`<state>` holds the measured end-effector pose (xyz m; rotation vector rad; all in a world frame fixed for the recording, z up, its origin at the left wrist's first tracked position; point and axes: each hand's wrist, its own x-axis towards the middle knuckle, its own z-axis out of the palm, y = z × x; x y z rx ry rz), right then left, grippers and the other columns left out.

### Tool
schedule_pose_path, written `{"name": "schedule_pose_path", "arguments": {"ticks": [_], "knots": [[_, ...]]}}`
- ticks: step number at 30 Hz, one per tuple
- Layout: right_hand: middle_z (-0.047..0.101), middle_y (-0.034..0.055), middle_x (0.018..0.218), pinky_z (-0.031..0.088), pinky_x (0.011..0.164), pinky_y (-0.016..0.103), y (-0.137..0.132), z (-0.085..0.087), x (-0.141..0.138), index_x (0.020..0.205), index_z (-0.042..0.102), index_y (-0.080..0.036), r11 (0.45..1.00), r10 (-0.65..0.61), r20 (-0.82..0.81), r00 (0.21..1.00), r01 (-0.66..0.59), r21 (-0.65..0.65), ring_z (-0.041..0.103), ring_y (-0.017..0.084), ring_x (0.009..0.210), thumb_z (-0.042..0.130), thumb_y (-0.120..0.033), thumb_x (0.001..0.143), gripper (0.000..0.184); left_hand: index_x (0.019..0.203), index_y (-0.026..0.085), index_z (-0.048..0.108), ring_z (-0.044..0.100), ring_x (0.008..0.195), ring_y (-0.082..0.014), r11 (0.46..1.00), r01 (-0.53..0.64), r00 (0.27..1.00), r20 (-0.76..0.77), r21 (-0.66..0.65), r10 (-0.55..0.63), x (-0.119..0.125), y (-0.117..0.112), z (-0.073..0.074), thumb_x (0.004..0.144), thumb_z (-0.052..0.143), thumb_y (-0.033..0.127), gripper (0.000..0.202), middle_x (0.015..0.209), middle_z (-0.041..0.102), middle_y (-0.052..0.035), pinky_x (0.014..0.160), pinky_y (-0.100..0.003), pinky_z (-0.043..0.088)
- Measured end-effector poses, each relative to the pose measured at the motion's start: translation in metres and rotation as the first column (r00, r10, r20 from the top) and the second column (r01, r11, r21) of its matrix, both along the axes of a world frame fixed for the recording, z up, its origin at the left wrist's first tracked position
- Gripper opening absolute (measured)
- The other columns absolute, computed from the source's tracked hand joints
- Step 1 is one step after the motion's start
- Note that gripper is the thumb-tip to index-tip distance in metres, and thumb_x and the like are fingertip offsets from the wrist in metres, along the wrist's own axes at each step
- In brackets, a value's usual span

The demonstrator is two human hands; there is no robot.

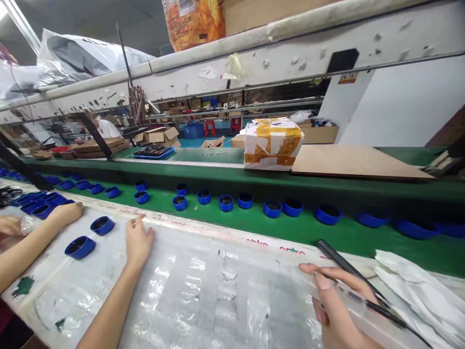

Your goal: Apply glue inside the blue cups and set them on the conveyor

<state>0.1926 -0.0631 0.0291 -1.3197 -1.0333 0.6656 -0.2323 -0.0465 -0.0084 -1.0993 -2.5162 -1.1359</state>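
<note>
My left hand (139, 241) rests at the table's far edge, beside the green belt. Its thumb and fingers are apart, with nothing visible between them. Just beyond it on the belt stands a round blue cup (141, 197) with a dark inside. Two more blue cups, one nearer (80, 247) and one farther (102, 226), sit on the table left of this hand. At the right, my right hand (339, 303) is closed round a clear plastic syringe (350, 300) with a black tube running off behind it. The syringe's tip points up and left, over the plastic-covered table (203, 291).
Several blue cups line the green belt (232, 228). A co-worker's hand (69, 213) reaches beside clustered blue cups at the left. White paper sheets (417, 286) and a black bar (337, 259) lie at the right. A taped box (273, 144) stands behind the belt.
</note>
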Motion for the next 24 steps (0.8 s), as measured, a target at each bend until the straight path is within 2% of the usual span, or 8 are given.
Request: {"name": "schedule_pose_path", "arguments": {"ticks": [3,5,8,12,16,18,21,24], "knots": [[0.077,0.0027,0.091,0.043,0.050,0.028,-0.003,0.005,0.000,0.090,0.066,-0.023,0.993,0.040,-0.019,0.999,-0.042,-0.107,0.045,0.008,0.043,0.070,-0.047,0.084,0.025,0.140,0.014,0.041,0.025,0.142,-0.0625,0.948,-0.309,0.951,0.001,0.080,0.310,-0.034,-0.041,0.008,0.084,0.065,0.043,0.068,0.153,0.025,-0.0289,0.107,-0.084,0.020],[0.076,0.0027,0.092,0.043,0.051,0.028,-0.004,0.007,0.001,0.090,0.066,-0.023,0.991,0.045,-0.042,0.998,-0.050,-0.125,0.045,0.008,0.044,0.070,-0.049,0.085,0.027,0.144,0.017,0.029,0.024,0.142,-0.0661,0.838,-0.539,0.839,0.134,0.085,0.527,-0.064,-0.061,0.011,0.072,0.075,0.055,0.094,0.157,0.020,-0.0300,0.105,-0.082,0.028],[0.077,0.0043,0.094,0.042,0.050,0.028,-0.003,0.005,0.003,0.090,0.067,-0.023,0.990,0.041,-0.070,0.997,-0.050,-0.133,0.047,0.010,0.047,0.071,-0.051,0.084,0.028,0.142,0.016,0.024,0.028,0.143,-0.0653,0.877,-0.481,0.830,0.323,0.004,0.454,-0.101,-0.080,0.007,0.068,0.077,0.055,0.099,0.151,0.034,-0.0298,0.105,-0.081,0.029],[0.077,0.0057,0.092,0.043,0.049,0.029,-0.003,0.004,0.003,0.090,0.067,-0.023,0.993,0.048,-0.065,0.997,-0.055,-0.108,0.047,0.011,0.046,0.072,-0.050,0.083,0.028,0.125,0.018,0.046,0.033,0.143,-0.0587,0.906,-0.390,0.919,0.132,0.167,0.371,-0.100,-0.075,0.001,0.072,0.075,0.054,0.071,0.134,0.053,-0.0198,0.107,-0.072,0.038],[0.078,0.0055,0.093,0.040,0.044,0.028,-0.004,0.001,-0.002,0.091,0.065,-0.024,0.990,0.110,-0.094,0.989,-0.117,-0.075,0.045,0.009,0.041,0.072,-0.049,0.084,0.027,0.113,0.021,0.058,0.049,0.129,-0.0443,0.969,0.079,0.992,-0.117,0.235,-0.052,-0.022,-0.034,0.015,0.076,0.076,0.052,0.051,0.114,0.060,-0.0088,0.108,-0.061,0.042],[0.078,0.0059,0.095,0.038,0.042,0.027,-0.004,-0.003,-0.004,0.091,0.065,-0.024,0.987,0.153,-0.098,0.983,-0.157,-0.041,0.045,0.009,0.041,0.073,-0.048,0.085,0.026,0.114,0.020,0.059,0.059,0.115,-0.0358,0.904,0.369,0.929,-0.099,0.218,-0.356,0.037,-0.010,0.023,0.074,0.080,0.046,0.052,0.112,0.061,-0.0091,0.103,-0.056,0.048],[0.079,0.0067,0.091,0.039,0.042,0.028,-0.004,-0.011,-0.006,0.092,0.066,-0.024,0.974,0.226,-0.091,0.970,-0.221,0.057,0.052,0.012,0.045,0.073,-0.044,0.087,0.021,0.119,0.023,0.063,0.063,0.114,-0.0298,0.601,0.793,0.594,0.089,0.103,-0.799,0.129,0.017,0.023,0.067,0.090,0.037,0.060,0.119,0.062,-0.0080,0.101,-0.046,0.052],[0.079,0.0074,0.091,0.042,0.045,0.028,-0.004,-0.017,-0.007,0.094,0.065,-0.025,0.957,0.272,-0.074,0.959,-0.262,0.122,0.066,0.019,0.061,0.072,-0.039,0.089,0.017,0.125,0.025,0.065,0.063,0.119,-0.0291,0.344,0.932,0.303,0.280,0.111,-0.911,0.195,0.023,0.009,0.057,0.097,0.029,0.075,0.122,0.061,-0.0080,0.104,-0.042,0.053]]}}
